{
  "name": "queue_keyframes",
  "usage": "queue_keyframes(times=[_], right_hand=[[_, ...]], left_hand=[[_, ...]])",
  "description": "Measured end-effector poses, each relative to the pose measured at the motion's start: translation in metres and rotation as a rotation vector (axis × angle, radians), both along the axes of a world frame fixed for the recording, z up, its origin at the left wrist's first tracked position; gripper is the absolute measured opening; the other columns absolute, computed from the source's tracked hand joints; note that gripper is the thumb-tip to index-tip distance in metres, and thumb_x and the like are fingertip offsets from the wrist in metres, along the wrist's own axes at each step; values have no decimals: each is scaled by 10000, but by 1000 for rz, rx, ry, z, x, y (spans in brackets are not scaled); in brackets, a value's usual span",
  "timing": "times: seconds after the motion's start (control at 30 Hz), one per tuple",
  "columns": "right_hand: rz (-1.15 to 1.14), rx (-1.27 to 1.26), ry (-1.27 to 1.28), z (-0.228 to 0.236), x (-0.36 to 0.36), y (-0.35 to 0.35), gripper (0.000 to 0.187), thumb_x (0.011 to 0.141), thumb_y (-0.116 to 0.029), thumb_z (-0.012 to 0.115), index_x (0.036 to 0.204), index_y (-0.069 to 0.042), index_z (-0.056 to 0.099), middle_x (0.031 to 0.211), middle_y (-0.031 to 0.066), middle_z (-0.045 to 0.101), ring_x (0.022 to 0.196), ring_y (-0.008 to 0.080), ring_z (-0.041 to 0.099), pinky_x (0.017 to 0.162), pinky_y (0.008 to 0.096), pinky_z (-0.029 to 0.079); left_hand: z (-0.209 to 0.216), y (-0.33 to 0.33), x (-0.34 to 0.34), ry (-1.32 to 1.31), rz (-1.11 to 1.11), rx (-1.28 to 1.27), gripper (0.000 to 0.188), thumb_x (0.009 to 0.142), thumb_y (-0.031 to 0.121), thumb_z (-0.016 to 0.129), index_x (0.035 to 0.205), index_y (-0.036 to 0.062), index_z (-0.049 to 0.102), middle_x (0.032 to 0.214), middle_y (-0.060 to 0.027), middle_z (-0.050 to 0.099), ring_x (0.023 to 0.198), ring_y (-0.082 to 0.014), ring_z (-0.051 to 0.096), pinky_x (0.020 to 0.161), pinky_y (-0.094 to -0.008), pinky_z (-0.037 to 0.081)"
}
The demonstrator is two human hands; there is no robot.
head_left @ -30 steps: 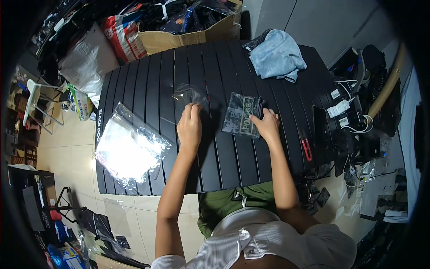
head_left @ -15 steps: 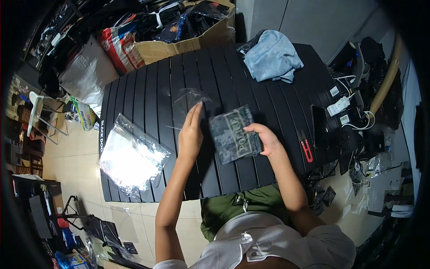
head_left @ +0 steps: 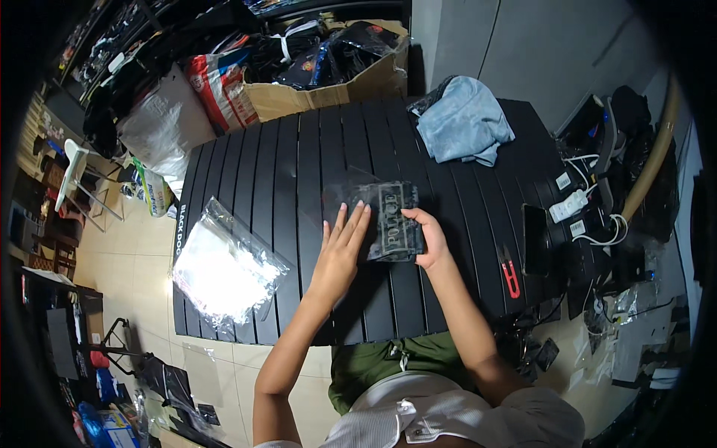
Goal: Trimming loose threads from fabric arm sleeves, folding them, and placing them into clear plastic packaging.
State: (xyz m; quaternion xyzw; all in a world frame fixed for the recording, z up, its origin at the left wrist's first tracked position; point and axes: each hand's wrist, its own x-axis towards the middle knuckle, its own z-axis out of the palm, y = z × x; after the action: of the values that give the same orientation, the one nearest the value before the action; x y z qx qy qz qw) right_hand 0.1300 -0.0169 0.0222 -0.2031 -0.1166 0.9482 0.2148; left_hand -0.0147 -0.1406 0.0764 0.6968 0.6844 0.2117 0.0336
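A folded dark camouflage cloth [head_left: 396, 224] with a pale lettered panel lies on the black slatted table [head_left: 246, 160] in front of me. My right hand [head_left: 429, 237] grips its right edge, thumb on top and fingers below. My left hand [head_left: 345, 243] is open, its fingers stretched and laid flat at the cloth's left side. Beneath and beyond those fingers spreads a thin clear plastic bag [head_left: 337, 188]. Whether the cloth is partly inside the bag, I cannot tell.
Shiny clear plastic bags [head_left: 224, 269] lie at the table's left. Red-handled thread snips [head_left: 510, 276] and a dark phone [head_left: 535, 239] are on the right, near a white power plug [head_left: 569, 207]. Light blue cloth [head_left: 467, 123] sits at the far edge, and a cardboard box [head_left: 299, 98] stands beyond.
The cloth has turned more upright and sits lower against the table. My left hand has moved right, turning from edge-on to palm down beside it. My right hand still grips the cloth.
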Motion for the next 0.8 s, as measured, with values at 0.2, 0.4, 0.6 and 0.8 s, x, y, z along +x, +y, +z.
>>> queue_keyframes(times=[0.2, 0.4, 0.6, 0.8], right_hand=[[-217, -93, 131, 2, 1, -9, 293, 857, -209, 444, 1009, 5, 574, 953, 157, 639, 866, 298, 629, 793, 441, 505], [-106, -124, 67, -4, 19, -22, 288, 856, -216, 451, 1045, -35, 571, 994, 126, 634, 888, 273, 623, 839, 421, 479], [-263, -141, 111, 6, 24, -29, 316, 840, -205, 469, 1075, -15, 556, 1076, 148, 601, 979, 287, 588, 893, 443, 444], [-536, -123, 67, -11, -1, -55, 315, 785, -184, 471, 1050, -41, 561, 1075, 95, 593, 1007, 235, 561, 912, 368, 422]], left_hand=[[-2, -4, 19, 12, -24, -39, 789, 666, -156, 427, 1391, 87, 231, 1443, -76, 223, 1333, -344, 169, 1010, -615, 145], [-3, -2, 29, 35, -22, -74, 785, 678, -119, 447, 1397, 93, 215, 1452, -58, 202, 1347, -331, 126, 1005, -635, 89], [-6, -5, 30, -54, -62, -45, 847, 632, -146, 477, 1398, 106, 217, 1457, -56, 195, 1351, -320, 115, 1034, -593, 76], [-7, -3, 43, -116, -113, -51, 837, 629, -126, 488, 1392, 111, 238, 1454, -60, 203, 1351, -313, 128, 1039, -584, 71]])
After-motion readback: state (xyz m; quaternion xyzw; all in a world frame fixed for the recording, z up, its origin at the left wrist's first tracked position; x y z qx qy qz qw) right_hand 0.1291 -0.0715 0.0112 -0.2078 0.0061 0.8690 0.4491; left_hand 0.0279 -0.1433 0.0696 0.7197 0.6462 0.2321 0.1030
